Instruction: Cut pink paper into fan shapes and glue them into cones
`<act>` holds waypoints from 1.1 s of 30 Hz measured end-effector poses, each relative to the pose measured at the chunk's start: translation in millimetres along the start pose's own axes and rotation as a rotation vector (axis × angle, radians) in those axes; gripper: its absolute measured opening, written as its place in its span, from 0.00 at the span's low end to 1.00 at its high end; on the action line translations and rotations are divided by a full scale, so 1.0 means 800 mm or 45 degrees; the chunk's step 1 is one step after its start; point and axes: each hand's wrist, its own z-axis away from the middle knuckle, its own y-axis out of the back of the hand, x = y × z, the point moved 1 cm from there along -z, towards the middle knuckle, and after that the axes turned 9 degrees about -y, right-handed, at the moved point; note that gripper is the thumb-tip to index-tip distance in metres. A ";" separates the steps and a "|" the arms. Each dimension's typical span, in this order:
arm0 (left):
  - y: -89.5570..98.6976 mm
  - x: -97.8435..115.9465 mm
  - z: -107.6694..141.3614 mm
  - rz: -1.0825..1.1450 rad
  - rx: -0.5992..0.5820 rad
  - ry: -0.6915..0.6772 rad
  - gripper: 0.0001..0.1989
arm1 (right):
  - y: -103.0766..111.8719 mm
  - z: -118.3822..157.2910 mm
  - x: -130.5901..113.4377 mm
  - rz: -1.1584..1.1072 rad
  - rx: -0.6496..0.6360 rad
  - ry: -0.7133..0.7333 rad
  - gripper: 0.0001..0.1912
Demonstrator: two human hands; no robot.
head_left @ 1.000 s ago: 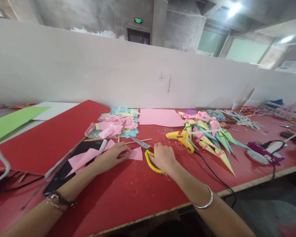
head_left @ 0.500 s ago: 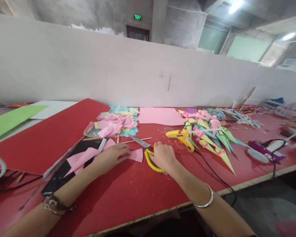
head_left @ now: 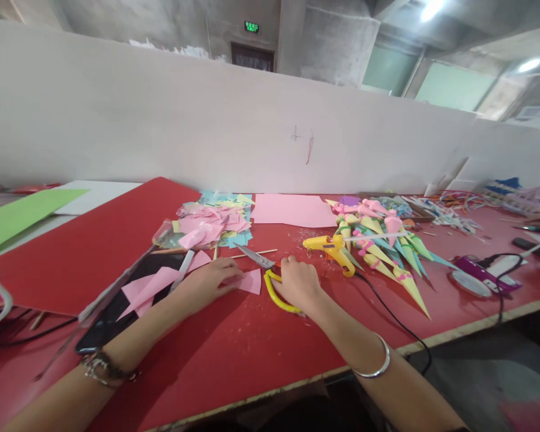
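Note:
My right hand is closed on the yellow-handled scissors low over the red tabletop. Their metal blades point away to the left, and part of the handle is hidden by my fingers. My left hand has its fingers curled over a pink paper piece, whose wide end sticks out toward the scissors. Beneath my left forearm, more pink paper pieces lie across a black phone-like slab.
A yellow glue gun with a cord lies right of the scissors, beside a heap of paper cones. Pink and blue paper scraps and a pink sheet sit behind. A purple glue gun and another person's hand are at far right.
Both my hands, the scissors and the pink paper piece stay nearly where they were. At the far right, the other person's hand and a tool near it have shifted slightly.

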 end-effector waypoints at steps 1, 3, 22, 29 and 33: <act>0.001 0.001 -0.001 0.012 0.001 0.003 0.12 | 0.000 0.000 0.000 0.001 -0.001 -0.002 0.21; 0.002 0.003 -0.003 0.032 -0.003 0.016 0.11 | -0.001 0.000 0.000 0.002 -0.002 -0.006 0.21; -0.001 -0.001 -0.013 0.006 -0.068 0.024 0.09 | -0.004 -0.002 0.002 -0.010 0.013 0.001 0.20; -0.005 -0.001 0.002 0.042 -0.030 0.061 0.11 | -0.004 0.000 0.002 -0.007 0.027 -0.004 0.21; -0.008 -0.001 0.006 0.071 -0.006 0.108 0.10 | -0.002 0.001 0.002 -0.005 0.016 -0.006 0.21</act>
